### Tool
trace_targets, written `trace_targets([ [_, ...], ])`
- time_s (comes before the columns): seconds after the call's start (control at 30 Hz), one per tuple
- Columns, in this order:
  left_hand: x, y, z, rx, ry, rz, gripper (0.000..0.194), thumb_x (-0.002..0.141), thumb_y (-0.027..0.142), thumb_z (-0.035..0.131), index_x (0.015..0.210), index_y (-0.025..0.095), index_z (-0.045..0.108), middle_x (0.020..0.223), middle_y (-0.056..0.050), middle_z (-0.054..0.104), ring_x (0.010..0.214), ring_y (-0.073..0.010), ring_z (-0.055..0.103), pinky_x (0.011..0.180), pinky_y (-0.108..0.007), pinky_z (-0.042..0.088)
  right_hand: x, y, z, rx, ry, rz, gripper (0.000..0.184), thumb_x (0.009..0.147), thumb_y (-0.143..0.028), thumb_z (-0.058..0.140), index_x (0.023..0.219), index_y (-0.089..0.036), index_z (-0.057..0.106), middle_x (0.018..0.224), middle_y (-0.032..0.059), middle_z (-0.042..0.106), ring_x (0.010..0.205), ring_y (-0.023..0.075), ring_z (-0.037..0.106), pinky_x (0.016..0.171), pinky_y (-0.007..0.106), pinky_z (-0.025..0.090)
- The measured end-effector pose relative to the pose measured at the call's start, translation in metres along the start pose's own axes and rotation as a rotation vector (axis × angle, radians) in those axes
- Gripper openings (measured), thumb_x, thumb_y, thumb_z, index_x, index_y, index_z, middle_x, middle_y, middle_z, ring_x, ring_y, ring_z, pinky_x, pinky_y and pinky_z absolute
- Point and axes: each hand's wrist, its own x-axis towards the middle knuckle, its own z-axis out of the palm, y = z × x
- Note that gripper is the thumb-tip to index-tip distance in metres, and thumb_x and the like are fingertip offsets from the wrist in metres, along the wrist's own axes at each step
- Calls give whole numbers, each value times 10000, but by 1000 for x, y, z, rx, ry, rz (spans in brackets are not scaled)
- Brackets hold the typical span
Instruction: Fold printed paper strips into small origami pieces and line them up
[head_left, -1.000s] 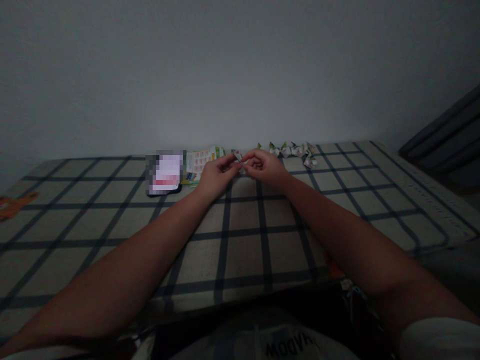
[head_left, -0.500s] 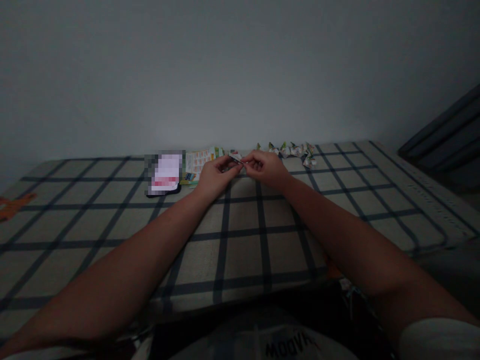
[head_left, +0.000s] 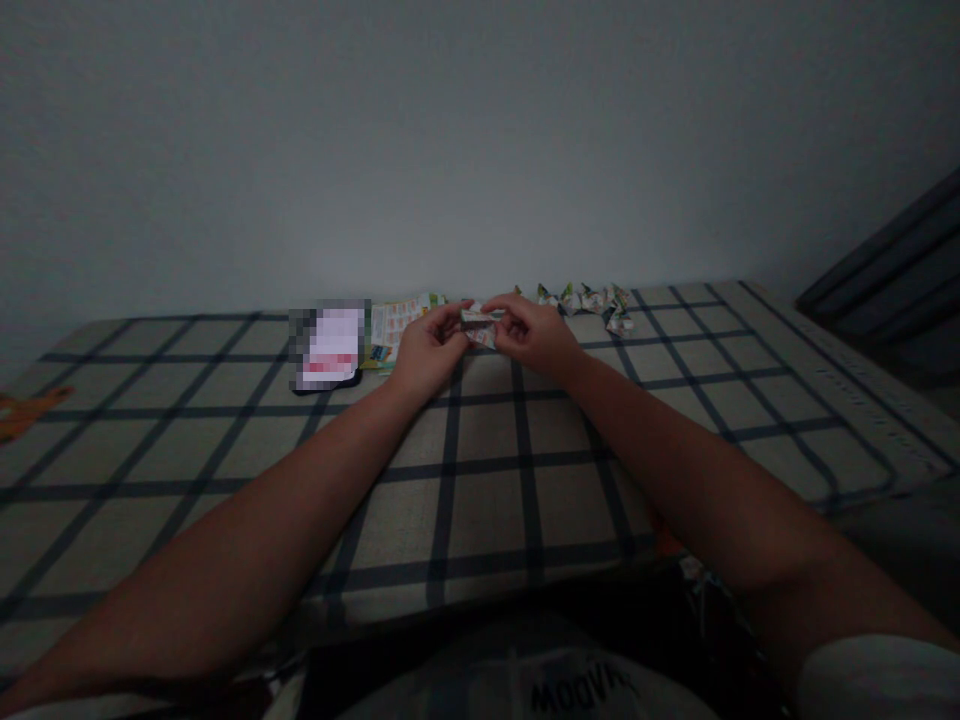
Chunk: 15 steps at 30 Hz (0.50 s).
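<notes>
Holds a small piece of printed paper (head_left: 480, 318) between both hands, near the far edge of a checked cloth (head_left: 487, 510) and in front of a grey wall (head_left: 480, 150); grasps the left end with the left hand (head_left: 426, 345), with thumb low and fingers bent above; grips the right end with the right hand (head_left: 538, 335), with forefinger stretched along the top and other fingers curled; shows a pale band above a patterned part in the gap between the hands, apparently folded; cannot tell whether the paper touches the cloth; has beyond and right of the right hand a cluster of small pointed folded pieces (head_left: 592, 299); has printed sheets (head_left: 394, 325) just beside the left hand, partly covered by it; has farther left a phone-like device (head_left: 330, 345) with a lit, pixelated screen, lying next to the sheets; stretches both forearms across the cloth from the near side.
</notes>
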Motion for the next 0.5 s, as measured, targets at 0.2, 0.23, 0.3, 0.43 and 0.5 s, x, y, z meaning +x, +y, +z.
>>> trace_targets([
  [0.2,-1,-2,0,-9,-42,11,440,710,175,685,1149,157,683,1095,-94,747,1020,-221,709,984,-398,538,1,0,-2,-60,5,6,417,791,-190,552,1194,-165,659,732,-5,611,627,121,517,646,255,380],
  [0.23,-1,-3,0,-8,-47,8,449,710,178,696,1158,159,674,1085,-92,745,1006,-217,711,984,-398,537,1,1,-2,-70,0,12,422,787,-194,558,1197,-165,655,735,-5,612,632,124,517,649,256,378],
  [0.3,-1,-5,1,-16,-55,-3,465,708,192,720,1168,170,656,1065,-84,740,972,-207,717,963,-388,546,2,3,-2,-81,0,20,412,791,-197,550,1190,-165,649,737,-2,612,637,129,514,654,258,375],
  [0.43,-3,-5,3,-86,-109,-40,437,720,317,792,1114,197,649,1047,-71,734,975,-204,715,943,-380,557,3,8,-2,-76,18,21,328,817,-210,523,1110,-152,656,794,28,634,648,136,505,652,264,361],
  [0.5,-4,-3,4,-113,-115,-57,408,748,435,792,1054,197,666,1039,-73,735,973,-200,712,933,-374,561,4,10,-3,-74,15,29,305,819,-207,519,1083,-145,657,837,45,649,664,141,509,654,266,357],
])
